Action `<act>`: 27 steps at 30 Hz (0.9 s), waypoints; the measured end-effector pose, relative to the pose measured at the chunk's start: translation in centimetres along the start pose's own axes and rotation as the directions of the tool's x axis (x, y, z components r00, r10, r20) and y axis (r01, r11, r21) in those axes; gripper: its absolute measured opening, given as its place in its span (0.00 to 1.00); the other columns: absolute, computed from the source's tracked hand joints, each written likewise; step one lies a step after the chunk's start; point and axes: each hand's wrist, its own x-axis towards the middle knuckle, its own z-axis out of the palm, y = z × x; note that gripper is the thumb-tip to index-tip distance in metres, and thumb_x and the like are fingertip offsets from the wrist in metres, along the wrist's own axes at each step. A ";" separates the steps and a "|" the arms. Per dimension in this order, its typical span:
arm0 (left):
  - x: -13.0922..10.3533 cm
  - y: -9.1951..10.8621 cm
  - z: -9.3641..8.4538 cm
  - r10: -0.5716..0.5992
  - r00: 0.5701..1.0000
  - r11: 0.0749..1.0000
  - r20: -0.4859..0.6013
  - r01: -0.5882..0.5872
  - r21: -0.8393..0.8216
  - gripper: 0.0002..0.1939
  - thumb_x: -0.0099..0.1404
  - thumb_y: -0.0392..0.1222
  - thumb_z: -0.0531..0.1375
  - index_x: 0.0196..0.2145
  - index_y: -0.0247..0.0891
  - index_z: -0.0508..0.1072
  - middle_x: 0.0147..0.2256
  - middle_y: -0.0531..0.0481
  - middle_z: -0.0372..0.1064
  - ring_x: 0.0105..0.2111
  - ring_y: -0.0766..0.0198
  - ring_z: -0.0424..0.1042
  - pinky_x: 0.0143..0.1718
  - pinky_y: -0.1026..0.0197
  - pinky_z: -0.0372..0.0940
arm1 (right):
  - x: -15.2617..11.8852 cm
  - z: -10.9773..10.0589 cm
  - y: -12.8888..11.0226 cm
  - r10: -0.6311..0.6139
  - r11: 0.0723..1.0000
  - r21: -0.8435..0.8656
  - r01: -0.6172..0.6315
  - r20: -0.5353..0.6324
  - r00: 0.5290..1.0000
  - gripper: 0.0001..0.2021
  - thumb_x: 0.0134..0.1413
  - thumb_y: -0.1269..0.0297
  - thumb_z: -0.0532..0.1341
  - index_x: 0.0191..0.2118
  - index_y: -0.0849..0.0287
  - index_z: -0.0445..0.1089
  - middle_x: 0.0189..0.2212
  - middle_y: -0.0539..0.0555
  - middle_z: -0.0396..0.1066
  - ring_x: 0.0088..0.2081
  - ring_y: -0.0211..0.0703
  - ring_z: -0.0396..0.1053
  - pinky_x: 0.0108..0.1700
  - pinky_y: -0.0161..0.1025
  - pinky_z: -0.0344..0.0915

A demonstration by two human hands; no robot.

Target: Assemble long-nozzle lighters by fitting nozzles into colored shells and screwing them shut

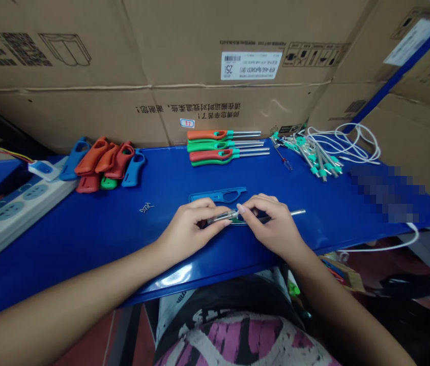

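Note:
Near the front of the blue table, my left hand (pixel 192 226) is closed round a clear, tube-like part (pixel 220 217). My right hand (pixel 271 223) pinches at the right end of that part, its fingertips meeting those of my left hand. A thin metal rod (pixel 297 212) sticks out to the right from beneath my right hand; how it joins the clear part is hidden. Just behind my hands lies a blue handle shell (pixel 218 195) with a loop-shaped opening. Several small screws (pixel 146 207) are scattered left of my left hand.
Colored handle shells (pixel 98 165) are piled at the back left, beside a white power strip (pixel 20 213). Long-nosed lighters (pixel 226 147) lie at the back centre. Metal rods with teal parts (pixel 319 157), a screwdriver (pixel 286 162) and a white cable (pixel 367 133) sit back right, against cardboard (pixel 184 61).

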 end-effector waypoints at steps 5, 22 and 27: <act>0.0 -0.1 0.0 -0.034 0.999 0.999 -0.020 0.034 -0.013 0.11 0.67 0.39 0.65 0.47 0.38 0.81 0.31 0.51 0.71 0.27 0.70 0.67 0.28 0.66 0.62 | -0.1 -0.1 -0.2 -0.014 1.000 0.005 0.014 -0.006 1.000 0.10 0.65 0.65 0.60 0.30 0.56 0.70 0.27 0.48 0.73 0.32 0.40 0.68 0.42 0.43 0.57; 1.1 0.4 -2.8 0.003 0.983 0.983 0.183 -0.037 0.182 0.13 0.70 0.44 0.61 0.50 0.40 0.78 0.39 0.49 0.76 0.39 0.62 0.72 0.44 0.60 0.66 | -0.3 -0.4 0.0 -0.073 0.994 -0.091 0.062 -0.120 0.990 0.07 0.66 0.63 0.60 0.35 0.55 0.72 0.33 0.49 0.76 0.36 0.41 0.71 0.44 0.44 0.59; 1.4 0.5 -4.6 -0.089 0.953 0.962 0.289 0.007 0.274 0.11 0.70 0.46 0.62 0.48 0.41 0.75 0.37 0.51 0.75 0.41 0.60 0.71 0.42 0.60 0.65 | -0.3 -0.5 0.4 -0.045 0.991 -0.127 0.029 -0.122 0.992 0.08 0.67 0.62 0.58 0.35 0.55 0.71 0.33 0.50 0.76 0.37 0.42 0.71 0.44 0.44 0.59</act>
